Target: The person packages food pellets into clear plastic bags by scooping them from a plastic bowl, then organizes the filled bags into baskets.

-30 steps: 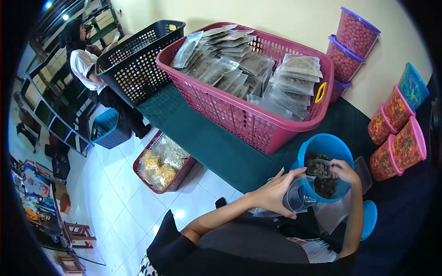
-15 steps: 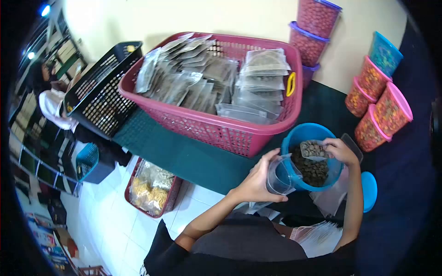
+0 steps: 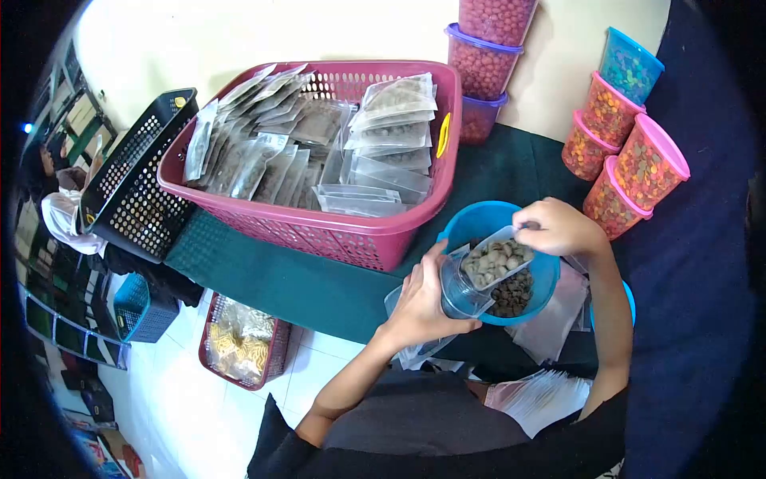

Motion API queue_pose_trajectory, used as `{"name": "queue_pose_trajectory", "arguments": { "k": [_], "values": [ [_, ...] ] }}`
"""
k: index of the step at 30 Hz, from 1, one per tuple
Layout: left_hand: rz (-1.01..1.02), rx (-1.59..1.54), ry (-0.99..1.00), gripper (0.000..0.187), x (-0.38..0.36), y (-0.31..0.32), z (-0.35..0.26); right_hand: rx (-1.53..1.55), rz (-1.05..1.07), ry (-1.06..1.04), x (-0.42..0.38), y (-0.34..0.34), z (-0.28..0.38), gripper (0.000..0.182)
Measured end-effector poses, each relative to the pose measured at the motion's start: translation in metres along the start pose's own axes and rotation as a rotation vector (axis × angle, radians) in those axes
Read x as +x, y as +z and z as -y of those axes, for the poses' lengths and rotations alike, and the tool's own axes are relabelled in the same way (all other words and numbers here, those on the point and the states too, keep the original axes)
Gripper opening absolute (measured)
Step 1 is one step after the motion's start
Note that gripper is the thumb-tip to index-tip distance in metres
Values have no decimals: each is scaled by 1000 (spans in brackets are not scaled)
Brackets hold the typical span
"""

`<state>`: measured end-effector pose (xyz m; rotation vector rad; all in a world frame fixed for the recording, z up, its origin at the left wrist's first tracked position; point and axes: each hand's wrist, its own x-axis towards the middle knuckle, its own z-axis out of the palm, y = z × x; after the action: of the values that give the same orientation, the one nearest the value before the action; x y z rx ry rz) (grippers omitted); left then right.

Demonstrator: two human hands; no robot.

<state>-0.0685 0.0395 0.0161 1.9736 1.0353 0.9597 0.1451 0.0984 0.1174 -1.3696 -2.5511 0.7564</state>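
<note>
Green-covered table (image 3: pixel 263 267), loaded scoop (image 3: pixel 507 273) at a clear cup (image 3: pixel 456 292)

Head view, with the blue bucket (image 3: pixel 546 275) as landmark: just left of it, the left hand (image 3: pixel 421 303) wraps the cup, thumb and fingers set around its sides. Above the bucket, the right hand (image 3: pixel 562 227) pinches the scoop's upper end; the scoop, full of dull brown pieces, slants down toward the cup. More loose pieces (image 3: pixel 515 297) lie inside the bucket. Whether the scoop's lip enters the cup is hard to tell. The step in hand looks like bringing a scoopful to the cup; any tipping would call for a steady left hand and a gentle tilt.

Beyond the bucket to the left stands a pink basket (image 3: pixel 383 249) of filled bags (image 3: pixel 395 128); to its right, stacked tubs (image 3: pixel 610 120). A pale wall (image 3: pixel 359 32) rises behind. Well left of the bucket, a person in a white top (image 3: pixel 68 222) stands over the tiled floor (image 3: pixel 171 383).
</note>
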Motion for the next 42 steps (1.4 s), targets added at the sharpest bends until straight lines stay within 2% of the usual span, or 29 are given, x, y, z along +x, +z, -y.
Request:
{"name": "queue_pose_trajectory", "arguments": {
  "k": [2, 3, 6, 10, 12, 16, 19, 21, 23, 27, 30, 32, 39, 42],
  "values": [
    [-16, 13, 3, 108, 2, 5, -3, -419, -7, -42, 3, 1, 15, 16],
    [-33, 26, 12, 109, 3, 8, -5, -480, 54, 28, 7, 1, 30, 18],
    [-111, -23, 26, 107, 4, 14, -6, -717, -38, -49, 7, 23, 61, 18],
    [-167, -103, 59, 107, 2, 20, -5, -960, -31, -63, 2, 37, 92, 12],
    [-182, -88, 86, 108, 0, 20, -3, -972, -19, -83, -2, 31, 95, 11],
    [-207, -200, 86, 110, -11, 19, 8, -936, -231, -48, -17, 7, 83, 10],
    [-200, -201, 86, 112, -24, 10, 21, -910, -308, 47, -19, -4, 54, 10],
    [-199, -353, 93, 114, -31, 7, 27, -1065, -345, 105, -12, 5, 25, 8],
    [-158, -352, 109, 115, -33, 6, 29, -1149, -320, 180, 0, 26, -7, 5],
    [14, -410, 203, 113, -28, 7, 28, -1204, -165, 285, 8, 66, -52, 10],
    [141, -432, 185, 112, -26, 7, 32, -1263, 6, 417, 2, 85, -56, 16],
    [181, -427, 209, 111, -21, 2, 35, -1187, 200, 508, 3, 90, -52, 16],
    [374, -451, 203, 108, -4, -19, 44, -975, 271, 606, -8, 82, -38, 16],
    [431, -498, 218, 108, 1, -23, 52, -834, 168, 613, -16, 72, -40, 12]
  ]
}}
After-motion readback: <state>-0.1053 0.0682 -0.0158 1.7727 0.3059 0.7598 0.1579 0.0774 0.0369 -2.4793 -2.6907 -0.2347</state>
